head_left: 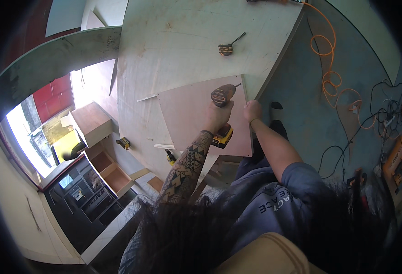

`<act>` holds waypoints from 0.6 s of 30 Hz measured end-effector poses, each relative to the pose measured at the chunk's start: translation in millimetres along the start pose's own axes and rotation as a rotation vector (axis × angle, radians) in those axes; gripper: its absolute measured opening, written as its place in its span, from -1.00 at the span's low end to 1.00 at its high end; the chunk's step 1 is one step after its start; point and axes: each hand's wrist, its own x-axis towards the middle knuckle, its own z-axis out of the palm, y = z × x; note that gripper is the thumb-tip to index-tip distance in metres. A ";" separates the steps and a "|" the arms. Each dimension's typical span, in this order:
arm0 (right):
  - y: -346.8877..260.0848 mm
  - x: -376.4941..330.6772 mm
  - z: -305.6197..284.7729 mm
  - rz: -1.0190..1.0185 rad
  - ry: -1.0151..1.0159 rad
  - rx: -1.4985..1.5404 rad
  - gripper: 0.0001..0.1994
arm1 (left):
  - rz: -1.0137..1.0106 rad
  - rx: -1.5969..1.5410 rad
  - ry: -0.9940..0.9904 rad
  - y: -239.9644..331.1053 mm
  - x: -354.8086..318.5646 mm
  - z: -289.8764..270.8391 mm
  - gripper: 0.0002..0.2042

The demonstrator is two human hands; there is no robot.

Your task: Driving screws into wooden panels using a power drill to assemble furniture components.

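Note:
My left hand (218, 117), on a tattooed forearm, is wrapped round the grip of a cordless drill (223, 95) with a yellow and black battery below. The drill's bit points to the far right, above a corner of a pale pinkish wood panel (196, 107). Whether the bit touches the panel I cannot tell. Closed on the panel's right edge is my right hand (253, 111). The panel lies on a large pale worktable (173, 50), beside the table's right edge. Small dark dots mark the panel along its borders.
A black and yellow hand tool (226, 49) with a thin rod lies farther up the table. Two more yellow-black tools (124, 143) (170, 157) lie at left. An orange hose (332, 77) and tangled cables (386, 112) spread on the floor at right. Wooden boxes (91, 122) stand left.

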 end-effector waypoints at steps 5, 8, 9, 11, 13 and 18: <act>3.0 5.9 9.2 -0.015 0.022 -0.087 -0.85 | -0.137 -0.127 -0.051 7.3 -3.8 -0.5 -0.76; 11.0 13.5 15.2 -0.013 0.065 -0.133 -0.85 | -0.215 -0.158 -0.077 9.0 -5.9 1.1 -0.63; 9.6 15.1 17.2 -0.027 0.081 -0.143 -0.85 | -0.105 -0.128 -0.055 -0.8 -2.1 2.5 -0.69; -0.1 10.3 18.2 -0.040 0.090 -0.147 -0.85 | -0.010 -0.120 -0.007 -24.2 2.0 3.2 -0.74; -4.1 6.9 22.2 -0.055 0.106 -0.151 -0.85 | -0.020 -0.249 -0.095 -45.2 4.8 7.1 -0.72; 11.0 15.2 33.7 -0.187 0.104 -0.301 -0.82 | 0.017 -0.403 0.058 -124.2 -66.1 13.0 -0.56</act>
